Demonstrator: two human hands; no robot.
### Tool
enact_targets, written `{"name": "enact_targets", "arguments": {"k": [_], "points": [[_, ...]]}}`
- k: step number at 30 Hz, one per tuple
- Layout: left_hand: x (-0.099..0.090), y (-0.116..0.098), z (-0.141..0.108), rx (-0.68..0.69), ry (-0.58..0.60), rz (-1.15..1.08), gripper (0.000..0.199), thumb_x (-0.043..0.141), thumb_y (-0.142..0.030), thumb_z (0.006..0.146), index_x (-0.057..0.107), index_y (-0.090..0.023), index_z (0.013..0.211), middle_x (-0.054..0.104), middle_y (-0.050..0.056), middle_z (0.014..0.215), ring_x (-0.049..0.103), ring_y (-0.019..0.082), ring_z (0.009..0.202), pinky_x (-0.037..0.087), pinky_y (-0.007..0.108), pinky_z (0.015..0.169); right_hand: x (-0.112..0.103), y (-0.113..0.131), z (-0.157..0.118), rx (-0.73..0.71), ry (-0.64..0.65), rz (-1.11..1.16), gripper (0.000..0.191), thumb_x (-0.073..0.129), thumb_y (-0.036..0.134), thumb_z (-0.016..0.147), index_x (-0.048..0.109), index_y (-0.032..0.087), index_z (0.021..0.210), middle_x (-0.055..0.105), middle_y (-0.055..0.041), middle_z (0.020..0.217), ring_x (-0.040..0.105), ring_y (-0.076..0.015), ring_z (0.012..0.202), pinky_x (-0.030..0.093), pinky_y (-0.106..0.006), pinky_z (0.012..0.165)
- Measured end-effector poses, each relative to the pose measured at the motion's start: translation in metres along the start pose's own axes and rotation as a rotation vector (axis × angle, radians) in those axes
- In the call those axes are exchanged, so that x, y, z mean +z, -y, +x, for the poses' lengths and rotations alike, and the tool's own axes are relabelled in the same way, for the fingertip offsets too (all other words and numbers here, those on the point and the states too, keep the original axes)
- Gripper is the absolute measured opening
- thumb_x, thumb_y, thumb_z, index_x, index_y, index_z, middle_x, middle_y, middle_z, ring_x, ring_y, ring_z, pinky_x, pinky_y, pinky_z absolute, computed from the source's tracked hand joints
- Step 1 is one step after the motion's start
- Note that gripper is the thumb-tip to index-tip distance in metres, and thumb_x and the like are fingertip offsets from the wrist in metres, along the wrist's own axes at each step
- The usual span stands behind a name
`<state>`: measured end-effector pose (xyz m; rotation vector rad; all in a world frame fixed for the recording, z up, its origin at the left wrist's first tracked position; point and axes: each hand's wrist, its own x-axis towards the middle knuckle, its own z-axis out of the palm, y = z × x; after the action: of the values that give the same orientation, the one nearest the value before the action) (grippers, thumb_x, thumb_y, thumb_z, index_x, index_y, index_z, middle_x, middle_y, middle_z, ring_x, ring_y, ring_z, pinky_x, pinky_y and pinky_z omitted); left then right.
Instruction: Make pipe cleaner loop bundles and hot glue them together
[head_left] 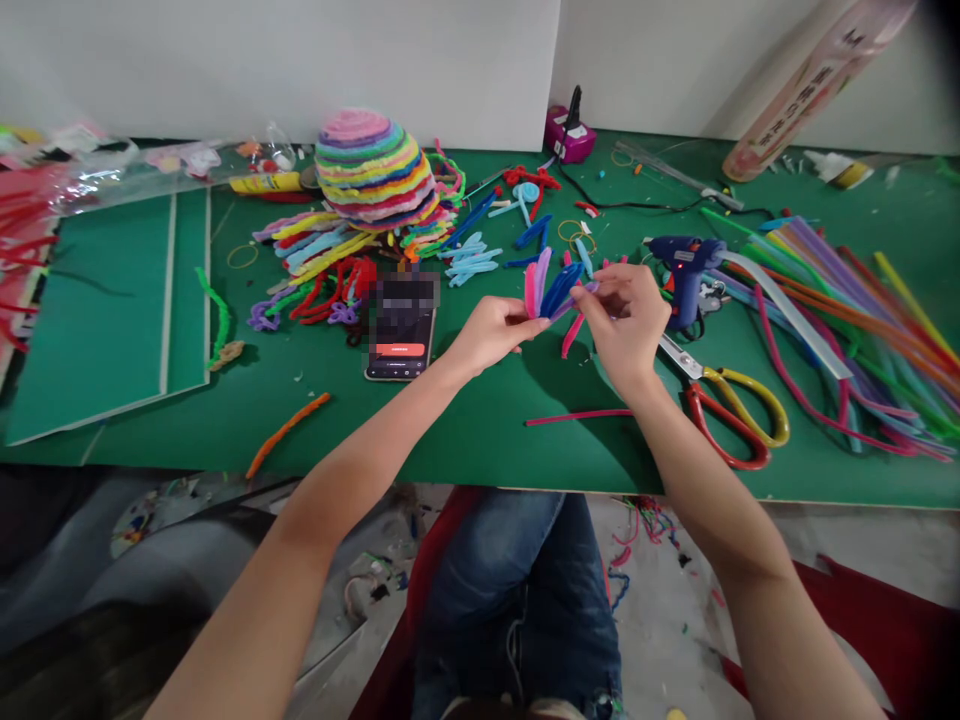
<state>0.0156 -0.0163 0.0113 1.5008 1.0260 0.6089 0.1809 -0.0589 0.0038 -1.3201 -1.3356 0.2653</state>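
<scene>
Both my hands pinch a small fan of bent pipe cleaners above the middle of the bench.

Left to right: the phone (400, 335) lies just left of my left hand (491, 333), which is closed on the base of the loops (551, 290); my right hand (624, 320) pinches their upper ends. If either pinch loosens, I judge the loops could spring apart and drop to the bench (480, 430). The glue gun (686, 270), right of centre with a red light showing, sits just beside my right hand, so a careless move could brush its tip. The scissors (731, 410) lie under that wrist.
</scene>
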Motion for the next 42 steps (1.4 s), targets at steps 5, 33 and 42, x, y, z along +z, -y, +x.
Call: {"name": "enact_targets", "arguments": {"k": [5,33,42], "points": [[0.0011,-0.0002,0.0,0.027,-0.017,0.006,0.015,0.068,-0.028,0.079,0.069,-0.013,0.079,0.062,0.001,0.066,0.055,0.009,0.06,0.042,0.02,0.05,0.0019,-0.0027,0.0014,0.057,0.031,0.045,0.03,0.067,0.046,0.08,0.056,0.026,0.099,0.061,0.0018,0.071,0.06,-0.0139,0.062,0.052,-0.031,0.059],[0.0002,-0.0042,-0.0005,-0.03,-0.051,-0.065,0.015,0.069,-0.027,0.078,0.07,-0.012,0.082,0.061,0.001,0.064,0.051,0.009,0.057,0.037,0.021,0.05,-0.002,0.0009,0.0046,0.12,0.475,0.099,0.024,0.063,0.038,0.081,0.055,0.019,0.07,0.049,0.0033,0.061,0.044,-0.0087,0.056,0.034,-0.025,0.051],[0.0008,-0.0015,0.0006,0.108,-0.068,-0.009,0.011,0.068,-0.023,0.078,0.069,-0.012,0.076,0.061,-0.001,0.062,0.046,0.007,0.053,0.037,0.022,0.053,-0.0043,0.0009,0.0066,0.196,0.497,0.149,0.031,0.065,0.048,0.079,0.063,0.018,0.072,0.06,0.0006,0.065,0.049,-0.0102,0.059,0.037,-0.025,0.052]]}}
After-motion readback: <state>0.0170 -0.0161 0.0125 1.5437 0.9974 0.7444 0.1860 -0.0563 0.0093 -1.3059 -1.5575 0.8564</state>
